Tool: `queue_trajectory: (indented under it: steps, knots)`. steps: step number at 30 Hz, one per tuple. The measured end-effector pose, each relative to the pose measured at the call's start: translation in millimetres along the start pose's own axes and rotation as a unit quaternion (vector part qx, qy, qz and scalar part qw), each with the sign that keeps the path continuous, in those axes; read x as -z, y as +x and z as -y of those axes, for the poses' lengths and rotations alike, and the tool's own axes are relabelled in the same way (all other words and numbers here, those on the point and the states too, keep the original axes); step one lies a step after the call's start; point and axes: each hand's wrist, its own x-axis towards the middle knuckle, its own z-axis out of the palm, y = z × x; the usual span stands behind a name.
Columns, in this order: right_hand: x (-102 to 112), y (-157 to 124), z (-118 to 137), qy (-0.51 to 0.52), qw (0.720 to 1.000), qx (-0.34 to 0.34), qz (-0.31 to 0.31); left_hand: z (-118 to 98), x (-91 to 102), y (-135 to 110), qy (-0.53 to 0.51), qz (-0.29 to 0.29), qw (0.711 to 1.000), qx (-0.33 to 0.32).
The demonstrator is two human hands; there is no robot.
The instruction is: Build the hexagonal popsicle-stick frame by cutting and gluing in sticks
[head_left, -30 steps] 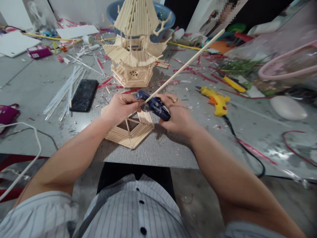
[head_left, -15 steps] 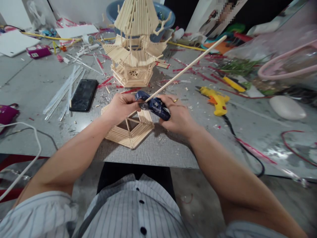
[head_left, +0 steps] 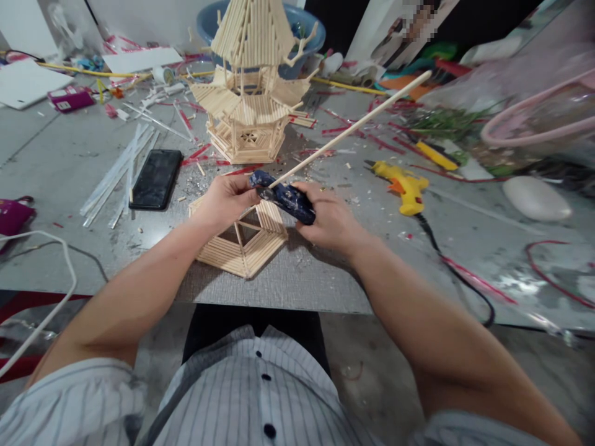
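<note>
1. The long, pale wooden stick slants far-right above the grey desk; its far tip has just dipped slightly, so its angle seems under adjustment.
2. The left hand's fingers apparently pinch its low end; the right hand's fingers clasp a dark-blue handheld tool.
3. A hexagonal pale-wood frame lies beneath.

A black rectangular smartphone lies face up on the grey worktop. At the far left, a small magenta box with a white label sits beside a flat white sheet. A round blue plastic basin stands at the back. On the right, a smooth white oval object rests near green leafy sprigs and a pale pink plastic rim.
</note>
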Motion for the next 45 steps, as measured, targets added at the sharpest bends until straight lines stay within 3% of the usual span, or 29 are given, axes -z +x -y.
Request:
queue_trajectory:
  steps: [6,13,18,23,28,32,36,45]
  knots:
    - [4,0,9,-0.048,0.996,-0.068,0.01,1,0.4,-2,0.054,-0.006,0.998,-0.013]
    - [7,0,17,-0.084,0.991,-0.098,0.042,0,-2.3,-1,0.126,-0.019,0.992,0.016]
    - [11,4,22,-0.076,0.989,-0.109,0.059,4,-1.3,1,0.114,-0.028,0.993,0.022]
    - [27,14,36,-0.025,0.981,-0.144,0.124,-3,2.5,2,0.115,-0.021,0.992,0.041]
    - [40,16,44,0.097,0.936,-0.269,0.203,-7,2.4,2,0.17,0.022,0.985,0.031]
    - [38,14,37,0.212,0.893,-0.346,0.193,-4,1.8,2,0.205,0.037,0.978,0.006]
    - [31,16,29,0.28,0.866,-0.361,0.202,0,1.9,3,0.279,0.031,0.96,-0.006]
    - [20,23,21,0.311,0.851,-0.353,0.233,4,-1.0,5,0.418,0.05,0.907,0.006]
